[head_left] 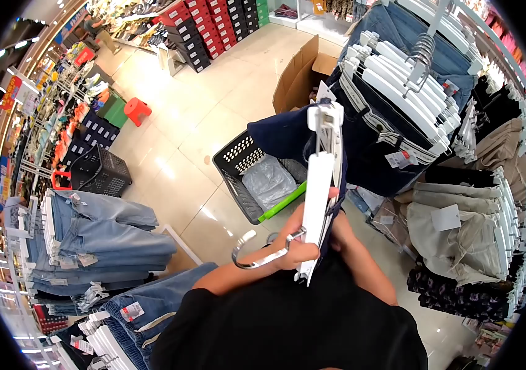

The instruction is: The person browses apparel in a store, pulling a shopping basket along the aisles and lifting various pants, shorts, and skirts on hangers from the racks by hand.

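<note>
In the middle of the head view, several white clip hangers [318, 203] are bunched together, with dark navy garments [281, 132] hanging from them. My left hand [297, 243] is wrapped round the white hangers near a metal hook [244, 262] that points left. Against the right side of the bundle is my right hand [338, 231], its fingers partly hidden by the dark cloth. Beyond the hands, a black basket [229, 176] with a green handle [284, 202] stands on the floor and holds a clear plastic bag [269, 179].
Racks of jeans [109, 231] stand at the left, and hanging dark shorts [380, 135] and beige trousers [460, 216] at the right. An open cardboard box [297, 74] is ahead. Farther off are a red stool [137, 111], another basket [99, 176], stacked shoe boxes [198, 37] and a person [99, 31].
</note>
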The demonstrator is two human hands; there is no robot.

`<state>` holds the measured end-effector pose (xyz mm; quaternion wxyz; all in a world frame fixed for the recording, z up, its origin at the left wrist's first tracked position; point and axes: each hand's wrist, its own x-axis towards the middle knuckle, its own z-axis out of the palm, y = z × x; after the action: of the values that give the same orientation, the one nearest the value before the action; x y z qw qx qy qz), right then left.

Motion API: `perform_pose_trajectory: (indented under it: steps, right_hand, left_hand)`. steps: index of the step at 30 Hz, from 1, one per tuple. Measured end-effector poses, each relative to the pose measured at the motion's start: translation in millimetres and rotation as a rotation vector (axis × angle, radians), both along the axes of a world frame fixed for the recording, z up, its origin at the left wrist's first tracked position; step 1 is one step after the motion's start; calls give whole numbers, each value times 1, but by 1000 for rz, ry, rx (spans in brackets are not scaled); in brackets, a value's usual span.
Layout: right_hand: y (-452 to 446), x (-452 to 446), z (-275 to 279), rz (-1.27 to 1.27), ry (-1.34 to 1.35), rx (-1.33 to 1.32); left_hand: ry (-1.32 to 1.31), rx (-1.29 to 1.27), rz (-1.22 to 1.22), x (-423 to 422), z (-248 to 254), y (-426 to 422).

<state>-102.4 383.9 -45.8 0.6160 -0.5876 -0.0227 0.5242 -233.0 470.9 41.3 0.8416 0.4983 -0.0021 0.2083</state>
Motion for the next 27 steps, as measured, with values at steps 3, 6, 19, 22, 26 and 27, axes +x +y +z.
perform_pose_trajectory:
  steps: [3,6,19,22,26,27]
  right_hand:
    - [-25,-3,25,80,-39,66]
    - [-51,-10,44,162,-735,94]
    - [-87,-6,52,-170,-1653,455]
    - [-99,14,66,-255,-1639,407]
    - [-107,46,92,-504,-1313,501]
    - [-109,53,102,-559,-1187,540]
  left_hand:
    - [-29,-179,8,9,8,-1]
    - [-9,-110,131,22,-2,3]
    - [332,-337,255,133,17,-36]
    - [276,-338,176,147,25,-41]
    - [73,-250,92,167,30,-36]
    - [27,-196,66,170,37,-36]
